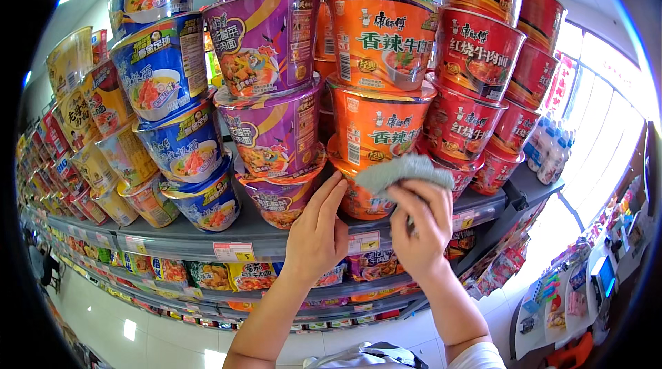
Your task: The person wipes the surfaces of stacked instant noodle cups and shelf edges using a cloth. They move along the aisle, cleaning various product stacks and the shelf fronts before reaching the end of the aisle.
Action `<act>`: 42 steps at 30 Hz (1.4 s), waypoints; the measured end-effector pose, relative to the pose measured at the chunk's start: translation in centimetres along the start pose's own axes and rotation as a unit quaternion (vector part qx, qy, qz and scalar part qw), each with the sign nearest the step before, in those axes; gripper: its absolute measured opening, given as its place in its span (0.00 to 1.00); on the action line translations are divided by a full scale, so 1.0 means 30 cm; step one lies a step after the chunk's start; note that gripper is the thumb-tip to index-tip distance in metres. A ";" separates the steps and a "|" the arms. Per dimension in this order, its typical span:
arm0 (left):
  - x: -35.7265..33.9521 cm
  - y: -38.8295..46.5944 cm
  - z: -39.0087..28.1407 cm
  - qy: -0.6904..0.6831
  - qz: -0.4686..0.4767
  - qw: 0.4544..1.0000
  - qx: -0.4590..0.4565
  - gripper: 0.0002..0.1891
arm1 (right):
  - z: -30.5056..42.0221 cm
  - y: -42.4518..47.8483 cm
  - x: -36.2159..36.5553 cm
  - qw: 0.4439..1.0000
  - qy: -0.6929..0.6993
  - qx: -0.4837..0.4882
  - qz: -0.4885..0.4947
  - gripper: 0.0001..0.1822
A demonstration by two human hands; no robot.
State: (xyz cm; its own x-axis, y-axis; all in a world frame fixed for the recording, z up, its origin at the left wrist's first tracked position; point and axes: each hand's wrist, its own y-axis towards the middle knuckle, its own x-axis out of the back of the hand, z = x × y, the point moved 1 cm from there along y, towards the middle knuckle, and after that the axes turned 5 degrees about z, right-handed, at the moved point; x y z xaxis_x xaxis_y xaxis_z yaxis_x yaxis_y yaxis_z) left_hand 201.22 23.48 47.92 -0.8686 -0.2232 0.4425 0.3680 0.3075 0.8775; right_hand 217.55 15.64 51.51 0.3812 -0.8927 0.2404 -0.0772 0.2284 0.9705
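Note:
My right hand (pixel 424 224) grips a grey-green cloth (pixel 406 172) in front of the lowest orange instant noodle tub (pixel 362 201). The cloth covers part of that tub and its stack. My left hand (pixel 318 227) holds nothing; its fingers are stretched upward and its thumb is partly tucked in. Its fingertips reach the gap between the lowest purple noodle tub (pixel 276 203) and the orange one; whether they press on either is unclear. Above the cloth stand more orange tubs (pixel 380 48), stacked upright. Red noodle tubs (pixel 476 58) rise to the right of them.
Blue noodle tubs (pixel 160 69) and yellow ones (pixel 124 154) continue leftward along the dark metal shelf (pixel 181 242). Price tags (pixel 232 251) line its edge. Bagged noodles (pixel 253 276) fill the shelf below. Wrapped bottles (pixel 553 151) stand at the right end, beyond which is a counter (pixel 543 333).

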 end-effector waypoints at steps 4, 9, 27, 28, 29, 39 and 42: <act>0.000 0.010 -0.018 -0.022 0.007 1.000 0.008 0.32 | 0.019 -0.092 -0.018 0.997 0.016 0.005 0.070 0.20; -0.004 0.001 -0.012 -0.023 0.000 1.000 0.006 0.31 | -0.004 -0.147 -0.009 0.994 0.037 -0.066 0.076 0.21; -0.017 -0.008 0.004 0.013 -0.026 1.000 0.000 0.31 | -0.198 0.399 0.399 0.985 0.079 0.004 -0.150 0.18; -0.015 -0.014 0.005 0.020 -0.024 1.000 0.004 0.31 | -0.225 0.483 0.390 0.978 0.085 0.040 -0.184 0.17; -0.014 -0.017 0.007 0.025 -0.023 0.999 0.008 0.31 | -0.243 0.569 0.376 0.969 0.090 0.074 -0.218 0.17; -0.024 -0.013 -0.009 0.028 -0.030 0.999 0.020 0.29 | -0.415 0.745 0.354 0.971 -0.060 0.128 -0.192 0.20; -0.026 -0.014 -0.009 0.039 -0.034 0.999 0.015 0.27 | -0.437 0.700 0.371 0.979 0.055 0.015 -0.198 0.21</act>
State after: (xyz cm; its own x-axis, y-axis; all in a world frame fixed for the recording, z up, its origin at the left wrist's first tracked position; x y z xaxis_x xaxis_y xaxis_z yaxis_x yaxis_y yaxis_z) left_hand 201.82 23.28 47.26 -0.8628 -0.3149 0.3955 0.2971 0.3171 0.9006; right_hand 232.25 15.59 74.34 0.4835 -0.8613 -0.1562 0.0707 -0.1395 0.9877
